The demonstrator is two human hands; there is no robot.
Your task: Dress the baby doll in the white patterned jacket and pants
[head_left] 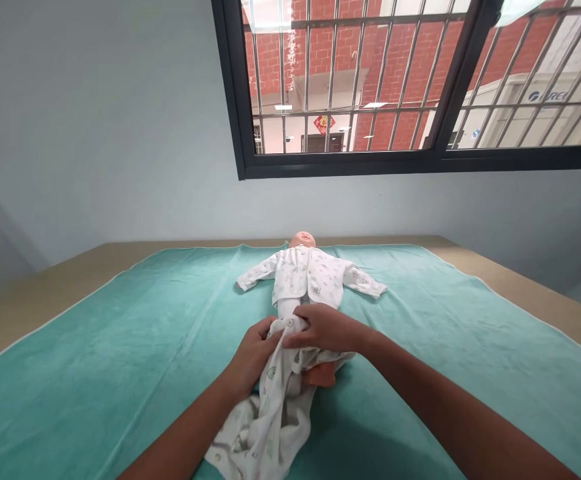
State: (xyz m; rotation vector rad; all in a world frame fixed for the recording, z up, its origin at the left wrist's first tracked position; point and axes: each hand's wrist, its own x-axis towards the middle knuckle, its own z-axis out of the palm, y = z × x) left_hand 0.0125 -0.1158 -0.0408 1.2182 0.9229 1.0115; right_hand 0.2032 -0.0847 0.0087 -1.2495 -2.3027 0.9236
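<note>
A baby doll [303,239] lies on its back, head toward the wall and arms spread, in a white printed jacket [308,273]. My left hand [258,350] is closed on the left edge of white printed baby pants [265,427], bunched around the doll's lower body. From the other side, my right hand [320,328] pinches the same cloth near its top edge. One bare doll foot [322,375] shows below my right hand. The rest of the pants hangs loosely toward me. The doll's other leg is mostly hidden by cloth.
A teal blanket [120,353] covers most of the wooden table [85,267], whose far edge meets a pale wall [120,133]. Above is a dark-framed window [340,163] with metal bars.
</note>
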